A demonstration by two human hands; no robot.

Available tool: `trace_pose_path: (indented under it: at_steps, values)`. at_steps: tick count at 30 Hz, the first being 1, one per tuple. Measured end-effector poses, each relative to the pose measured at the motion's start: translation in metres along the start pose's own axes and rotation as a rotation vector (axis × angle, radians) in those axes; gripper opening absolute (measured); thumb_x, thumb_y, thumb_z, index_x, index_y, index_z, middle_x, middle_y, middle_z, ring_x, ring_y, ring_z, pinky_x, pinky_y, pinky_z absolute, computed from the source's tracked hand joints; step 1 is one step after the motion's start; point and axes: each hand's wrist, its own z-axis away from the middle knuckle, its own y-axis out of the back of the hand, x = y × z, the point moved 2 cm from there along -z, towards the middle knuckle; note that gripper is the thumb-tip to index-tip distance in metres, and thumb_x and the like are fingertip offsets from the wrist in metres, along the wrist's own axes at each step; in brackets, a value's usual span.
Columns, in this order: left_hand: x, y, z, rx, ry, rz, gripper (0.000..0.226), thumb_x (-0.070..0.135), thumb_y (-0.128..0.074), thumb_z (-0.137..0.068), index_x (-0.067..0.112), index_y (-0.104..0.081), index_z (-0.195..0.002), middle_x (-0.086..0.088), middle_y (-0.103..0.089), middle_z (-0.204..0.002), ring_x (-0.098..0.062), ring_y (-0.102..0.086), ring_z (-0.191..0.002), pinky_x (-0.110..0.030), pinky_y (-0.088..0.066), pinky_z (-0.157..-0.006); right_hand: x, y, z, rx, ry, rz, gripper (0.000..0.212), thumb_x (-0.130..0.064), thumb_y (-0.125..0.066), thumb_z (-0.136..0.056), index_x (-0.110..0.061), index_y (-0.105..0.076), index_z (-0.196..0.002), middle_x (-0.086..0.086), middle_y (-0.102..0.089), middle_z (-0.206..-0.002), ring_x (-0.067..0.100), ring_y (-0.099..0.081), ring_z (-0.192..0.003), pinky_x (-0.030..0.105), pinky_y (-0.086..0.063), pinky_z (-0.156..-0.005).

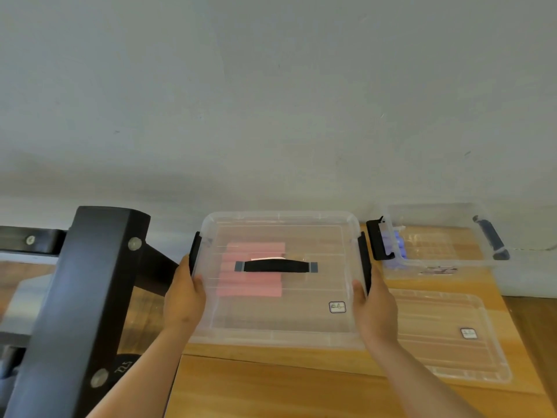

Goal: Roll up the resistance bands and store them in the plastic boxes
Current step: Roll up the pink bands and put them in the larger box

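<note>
Two bare hands grasp one closed plastic box from opposite ends. The left hand (184, 300) clasps the left short side and the right hand (373, 306) the right short side. Each thumb lies on the lid's edge, while the other fingers wrap out of sight beyond the box's ends. Both forearms reach up from the near edge over a wooden table (271, 387).

The closed box (301, 321) is clear, sits at centre just above or on the table (contact cannot be told), and has its long axis running left to right. A small label (337, 307) marks its lid near the right hand. A black handle (275, 266) lies flat along the same left-right axis at mid-lid. Beneath it, in the left half of the box, pink rolled bands (250, 285) lie side by side, each roll's long axis also left to right. Black latches (365, 254) stand at both short ends.

Right of the box a loose clear lid (446, 342) lies flat on the table. Farther back stands an open box (446, 260) holding purple rolls (394, 245) at its left end. A black metal frame (90, 282) rises at left, and a pale wall (271, 101) closes the background.
</note>
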Motion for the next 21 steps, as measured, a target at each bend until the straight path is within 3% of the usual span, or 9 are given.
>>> trace_pose_path:
  at_steps: [3, 6, 11, 14, 18, 21]
  values:
    - [0.0, 0.001, -0.004, -0.036, -0.005, 0.041, 0.049, 0.014, -0.05, -0.096, 0.02, -0.033, -0.142, -0.006, -0.054, -0.125, -0.029, -0.056, -0.113, -0.051, -0.05, -0.092, 0.001, 0.003, -0.009, -0.121, 0.013, -0.048, 0.059, -0.015, -0.048, -0.097, -0.021, -0.021, -0.149, 0.009, -0.062, -0.122, 0.026, -0.066, -0.084, 0.038, -0.055, -0.068]
    - [-0.001, 0.002, -0.012, -0.082, -0.017, 0.056, 0.054, 0.01, -0.05, -0.095, 0.021, -0.031, -0.144, -0.007, -0.053, -0.127, -0.03, -0.055, -0.112, -0.053, -0.049, -0.093, -0.001, 0.004, -0.023, -0.234, 0.071, -0.069, 0.076, -0.007, -0.043, -0.096, -0.033, 0.001, -0.153, -0.003, -0.033, -0.153, 0.019, -0.064, -0.084, 0.029, -0.05, -0.064]
    - [0.008, -0.002, -0.024, -0.082, -0.029, 0.062, 0.051, 0.006, -0.046, -0.095, 0.019, -0.033, -0.143, -0.008, -0.054, -0.126, -0.032, -0.055, -0.113, -0.052, -0.049, -0.095, -0.007, 0.006, -0.035, -0.254, 0.089, 0.047, 0.071, -0.006, -0.039, -0.099, -0.02, 0.004, -0.154, -0.001, -0.011, -0.161, 0.024, -0.052, -0.12, 0.028, -0.046, -0.084]
    - [0.017, -0.006, -0.035, -0.097, -0.024, 0.047, 0.052, 0.007, -0.044, -0.097, 0.017, -0.031, -0.146, -0.008, -0.051, -0.136, -0.033, -0.05, -0.122, -0.05, -0.044, -0.101, -0.011, 0.008, -0.046, -0.283, 0.13, 0.184, 0.066, -0.007, -0.036, -0.1, -0.007, 0.004, -0.152, 0.005, 0.001, -0.162, 0.025, -0.023, -0.145, 0.033, -0.035, -0.109]
    - [0.03, -0.009, -0.044, -0.129, -0.038, -0.107, 0.054, 0.014, -0.041, -0.1, 0.019, -0.024, -0.15, -0.007, -0.036, -0.151, -0.03, -0.037, -0.136, -0.048, -0.036, -0.109, -0.007, 0.018, -0.054, -0.265, 0.218, 0.297, 0.063, -0.014, -0.037, -0.102, -0.002, 0.0, -0.152, 0.011, 0.0, -0.161, 0.026, -0.013, -0.148, 0.034, -0.028, -0.115]
    - [0.054, -0.019, -0.03, -0.033, -0.11, -0.193, 0.055, 0.021, -0.046, -0.099, 0.012, -0.025, -0.149, -0.01, -0.031, -0.153, -0.03, -0.031, -0.139, -0.049, -0.032, -0.112, 0.001, 0.031, -0.051, -0.256, 0.299, 0.306, 0.064, -0.025, -0.035, -0.103, -0.005, 0.0, -0.152, 0.008, 0.002, -0.161, 0.02, -0.004, -0.149, 0.028, -0.017, -0.118]
